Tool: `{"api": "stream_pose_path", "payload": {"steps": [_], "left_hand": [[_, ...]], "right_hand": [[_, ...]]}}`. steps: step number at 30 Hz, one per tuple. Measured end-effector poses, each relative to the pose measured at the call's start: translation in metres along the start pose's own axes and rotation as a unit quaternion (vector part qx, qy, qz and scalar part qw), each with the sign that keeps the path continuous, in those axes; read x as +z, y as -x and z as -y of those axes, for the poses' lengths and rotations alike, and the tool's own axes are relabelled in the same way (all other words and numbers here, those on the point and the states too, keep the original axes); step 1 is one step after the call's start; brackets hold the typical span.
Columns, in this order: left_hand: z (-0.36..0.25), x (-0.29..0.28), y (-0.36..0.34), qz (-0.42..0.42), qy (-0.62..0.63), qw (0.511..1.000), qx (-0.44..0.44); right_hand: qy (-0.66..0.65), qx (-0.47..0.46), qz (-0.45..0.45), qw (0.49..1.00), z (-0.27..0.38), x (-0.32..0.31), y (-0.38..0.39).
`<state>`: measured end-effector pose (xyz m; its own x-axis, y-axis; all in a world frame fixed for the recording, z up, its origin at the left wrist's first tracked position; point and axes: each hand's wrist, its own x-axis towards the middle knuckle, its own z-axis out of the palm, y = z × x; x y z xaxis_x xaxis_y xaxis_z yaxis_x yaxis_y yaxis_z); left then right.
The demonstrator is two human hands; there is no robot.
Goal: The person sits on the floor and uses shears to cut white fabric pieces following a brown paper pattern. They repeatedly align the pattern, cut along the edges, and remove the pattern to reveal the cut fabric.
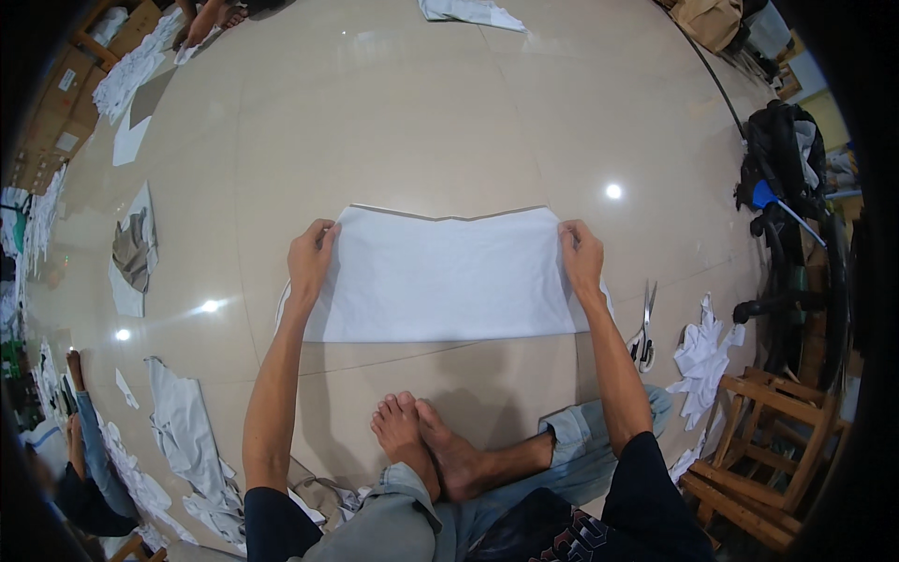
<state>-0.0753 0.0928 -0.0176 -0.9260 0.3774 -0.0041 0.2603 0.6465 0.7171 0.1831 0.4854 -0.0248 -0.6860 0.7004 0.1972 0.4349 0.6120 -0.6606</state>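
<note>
A folded piece of white cloth lies spread on the tiled floor in front of my crossed feet, its far edge showing a thin darker line. My left hand is closed on the cloth near its far left corner, thumb against fingers. At the far right corner my right hand pinches the cloth in the same way. Small parts of the side edges show beyond my wrists. A pair of scissors with pale handles rests on the floor to the right of my right forearm.
White fabric scraps lie beside a wooden stool at right. Grey-white cloth and a grey-and-white piece are on the left. Cardboard boxes line the far left. Other people sit at the left edge and far left.
</note>
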Motion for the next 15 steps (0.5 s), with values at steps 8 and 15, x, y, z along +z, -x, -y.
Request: {"api": "stream_pose_path", "payload": {"steps": [8, 15], "left_hand": [[-0.006, 0.001, -0.006, 0.002, -0.03, 0.999, -0.035], [-0.007, 0.001, -0.009, 0.004, -0.061, 0.998, -0.031]], "right_hand": [[0.01, 0.028, 0.017, 0.999, 0.008, -0.001, -0.007], [0.031, 0.064, 0.036, 0.997, 0.013, -0.002, -0.011]]}}
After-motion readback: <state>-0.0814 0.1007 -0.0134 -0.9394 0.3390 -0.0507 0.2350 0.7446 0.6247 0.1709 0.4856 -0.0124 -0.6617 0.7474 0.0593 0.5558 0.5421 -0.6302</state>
